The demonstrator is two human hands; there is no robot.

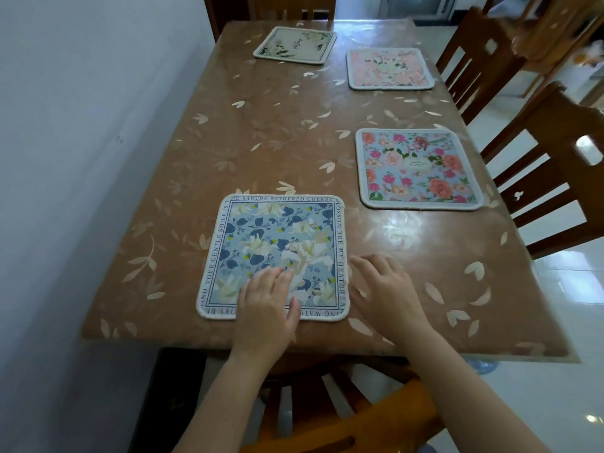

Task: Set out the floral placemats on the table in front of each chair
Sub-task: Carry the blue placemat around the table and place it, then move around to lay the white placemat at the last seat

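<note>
A blue and white floral placemat point(261, 237) with a text border lies flat near the front edge of the brown table point(261, 132). My left hand point(266, 308) rests flat on its near part, fingers straight. My right hand point(385, 292) lies on the table just right of the mat, fingers relaxed and touching its right edge. A light blue placemat with pink roses point(416, 170) lies at the right side. A pink placemat point(389, 68) sits further back on the right. A cream and green placemat point(295, 44) lies at the far end.
Wooden chairs stand along the right side point(555, 178) point(474, 60), one at the far end point(294, 6), and one right below me point(327, 403). A white wall point(81, 158) runs close along the table's left side. Glossy tiled floor point(572, 322) lies to the right.
</note>
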